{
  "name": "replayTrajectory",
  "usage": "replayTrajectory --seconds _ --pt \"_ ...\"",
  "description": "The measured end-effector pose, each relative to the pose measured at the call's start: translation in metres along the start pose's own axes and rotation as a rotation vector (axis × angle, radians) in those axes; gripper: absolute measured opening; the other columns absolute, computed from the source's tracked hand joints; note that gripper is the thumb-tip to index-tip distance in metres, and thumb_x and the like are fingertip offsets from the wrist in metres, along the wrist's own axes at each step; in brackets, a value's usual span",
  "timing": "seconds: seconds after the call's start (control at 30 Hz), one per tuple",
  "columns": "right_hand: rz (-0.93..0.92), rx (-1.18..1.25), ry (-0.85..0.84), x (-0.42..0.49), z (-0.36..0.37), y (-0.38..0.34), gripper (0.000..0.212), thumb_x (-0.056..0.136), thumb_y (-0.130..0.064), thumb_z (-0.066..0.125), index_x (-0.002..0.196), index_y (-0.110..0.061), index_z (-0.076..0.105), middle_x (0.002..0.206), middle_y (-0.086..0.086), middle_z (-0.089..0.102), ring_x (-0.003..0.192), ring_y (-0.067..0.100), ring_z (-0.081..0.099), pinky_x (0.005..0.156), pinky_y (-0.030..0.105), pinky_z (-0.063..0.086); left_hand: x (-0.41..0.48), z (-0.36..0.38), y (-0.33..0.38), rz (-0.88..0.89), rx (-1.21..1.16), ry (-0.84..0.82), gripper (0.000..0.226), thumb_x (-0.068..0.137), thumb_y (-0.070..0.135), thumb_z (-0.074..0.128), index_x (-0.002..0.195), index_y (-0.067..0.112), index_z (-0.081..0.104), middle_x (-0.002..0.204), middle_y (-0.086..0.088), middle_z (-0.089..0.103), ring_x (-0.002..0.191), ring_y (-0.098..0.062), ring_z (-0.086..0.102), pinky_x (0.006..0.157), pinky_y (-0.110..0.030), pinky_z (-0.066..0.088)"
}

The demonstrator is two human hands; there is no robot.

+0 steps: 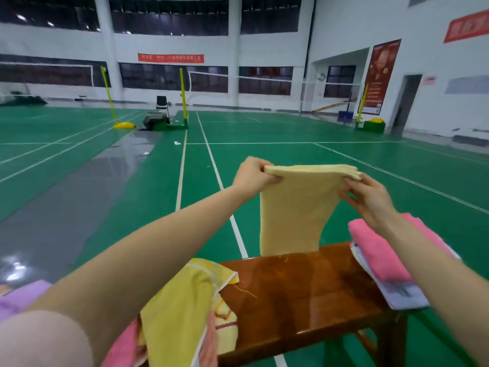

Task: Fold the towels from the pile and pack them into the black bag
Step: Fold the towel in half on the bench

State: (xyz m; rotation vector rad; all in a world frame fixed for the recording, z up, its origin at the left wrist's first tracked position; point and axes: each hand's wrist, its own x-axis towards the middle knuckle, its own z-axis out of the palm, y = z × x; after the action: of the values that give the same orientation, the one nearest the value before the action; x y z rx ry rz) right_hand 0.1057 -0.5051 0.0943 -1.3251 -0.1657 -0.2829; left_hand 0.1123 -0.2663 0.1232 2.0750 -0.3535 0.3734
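Beige towel [293, 207] hangs below both hands' grip — left hand [254, 176], right hand [370, 200] pinching its top corners.

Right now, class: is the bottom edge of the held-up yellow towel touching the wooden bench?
Cannot tell. In the head view the yellow towel hangs down to the far edge of the wooden bench, which hides whether they meet.

Both hands [254, 174] [370, 200] pinch pale yellow towel [296, 207] aloft.
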Motion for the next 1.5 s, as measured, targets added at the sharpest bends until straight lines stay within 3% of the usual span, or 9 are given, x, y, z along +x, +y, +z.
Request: replayTrajectory --seconds 0.2,0.4,0.6,0.73,0.9,1.03,1.27,1.4,1.5 --pt "0.314 -0.161 -0.037 -0.130 -0.056 0.120 0.084 0.019 -0.056 0.088 0.090 -0.013 0.074 0.093 0.003 0.073 0.088 0.016 0.064 0.069 0.023 0.049 -0.135 0.061 -0.105 -0.153 0.082 -0.364 0.014 0.074 0.013 0.076 0.082 0.003 0.072 0.066 0.003 0.058 0.060 -0.005 0.047 0.056 -0.020 0.036" --pt "0.472 -0.225 0.046 -0.176 -0.075 0.161 0.105 0.013 -0.055 0.089 0.104 -0.008 0.068 0.109 0.013 0.066 0.104 0.031 0.059 0.079 0.035 0.048 -0.171 0.089 -0.137 -0.310 0.010 -0.535 0.023 0.076 0.014 0.073 0.093 -0.002 0.071 0.076 0.005 0.059 0.073 -0.005 0.052 0.058 -0.011 0.040" --pt "0.381 -0.352 0.137 -0.124 -0.072 0.154 0.074 0.059 -0.047 0.079 0.121 -0.009 0.062 0.123 0.009 0.061 0.116 0.032 0.052 0.103 0.052 0.039 -0.126 0.094 -0.130 -0.374 -0.172 -0.376 0.022 0.084 0.014 0.067 0.101 0.000 0.066 0.092 0.000 0.061 0.086 -0.013 0.056 0.064 -0.016 0.046" --pt "0.368 -0.478 0.166 -0.072 -0.057 0.156 0.038 0.090 -0.022 0.061 0.122 -0.003 0.059 0.118 0.007 0.061 0.110 0.026 0.054 0.100 0.040 0.041 -0.083 0.114 -0.141 -0.390 -0.177 -0.224 0.011 0.087 0.012 0.062 0.096 0.005 0.063 0.090 -0.005 0.060 0.083 -0.017 0.056 0.068 -0.025 0.045" --pt "0.378 -0.652 0.255 -0.017 -0.056 0.205 0.031 0.091 -0.017 0.058 0.117 0.000 0.061 0.117 0.012 0.062 0.104 0.026 0.054 0.081 0.029 0.038 -0.030 0.150 -0.184 -0.461 -0.075 -0.093 0.011 0.086 0.015 0.062 0.092 0.007 0.066 0.078 -0.002 0.058 0.080 -0.020 0.053 0.067 -0.026 0.041" --pt "0.428 -0.796 0.327 0.004 -0.055 0.236 0.023 0.092 -0.021 0.057 0.103 -0.003 0.066 0.109 0.014 0.066 0.089 0.023 0.054 0.075 0.031 0.042 -0.012 0.177 -0.213 -0.594 -0.019 -0.075 0.028 0.089 0.020 0.060 0.114 0.007 0.063 0.110 -0.006 0.064 0.095 -0.020 0.056 0.080 -0.026 0.042" --pt "0.624 -1.098 0.347 -0.006 -0.045 0.238 0.056 0.084 -0.050 0.061 0.116 -0.005 0.052 0.117 0.011 0.058 0.103 0.026 0.056 0.074 0.032 0.042 -0.008 0.183 -0.226 -0.813 0.126 -0.117 0.059 0.079 0.027 0.074 0.124 0.004 0.043 0.125 -0.012 0.053 0.109 -0.026 0.054 0.089 -0.035 0.046" --pt "0.822 -0.756 0.273 -0.014 -0.046 0.229 0.069 0.079 -0.039 0.071 0.131 -0.005 0.041 0.131 0.013 0.050 0.120 0.030 0.049 0.093 0.039 0.044 -0.014 0.174 -0.205 -0.981 -0.193 -0.309 0.074 0.077 0.024 0.076 0.136 0.004 0.035 0.131 -0.014 0.048 0.117 -0.030 0.050 0.094 -0.041 0.043" --pt "0.721 -0.646 0.236 -0.025 -0.041 0.219 0.055 0.085 -0.031 0.066 0.130 -0.005 0.046 0.127 0.012 0.054 0.116 0.028 0.051 0.092 0.036 0.045 -0.026 0.171 -0.183 -0.838 -0.381 -0.292 0.049 0.083 0.019 0.068 0.126 0.006 0.048 0.112 -0.010 0.058 0.098 -0.027 0.056 0.087 -0.040 0.047"
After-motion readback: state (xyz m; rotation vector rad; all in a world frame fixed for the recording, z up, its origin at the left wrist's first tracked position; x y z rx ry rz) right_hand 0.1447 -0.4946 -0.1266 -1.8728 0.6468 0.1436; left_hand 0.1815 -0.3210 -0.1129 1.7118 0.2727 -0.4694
